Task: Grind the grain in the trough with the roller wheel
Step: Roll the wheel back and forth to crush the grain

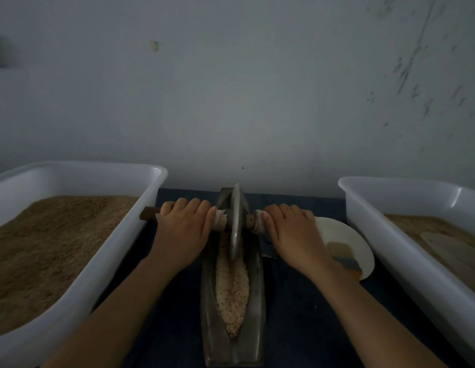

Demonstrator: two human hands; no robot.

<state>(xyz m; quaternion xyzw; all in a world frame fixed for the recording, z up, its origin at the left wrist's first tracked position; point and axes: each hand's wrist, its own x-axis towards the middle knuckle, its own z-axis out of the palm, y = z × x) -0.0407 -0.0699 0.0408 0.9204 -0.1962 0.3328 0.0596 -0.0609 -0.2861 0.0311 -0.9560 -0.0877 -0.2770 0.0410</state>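
Gripping the axle (151,213) either side of the roller wheel (235,221), left hand (183,229) and right hand (290,232) stretch forward.

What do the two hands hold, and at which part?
Left hand and right hand grip the roller wheel by its axle handle, one each side.

Dull grey metal roller wheel (235,221), smooth and a bit shiny at the edge; dark metal trough (257,301), matt and worn; pale, crumbly, rough grain (232,288) inside; dark wood axle (148,214) wrapped in pale cloth strips (220,221); shiny smooth white plastic tubs (79,173); sandy, grainy brown meal (45,248); dark blue matt cloth (297,301) underneath; smooth white plate (363,251).
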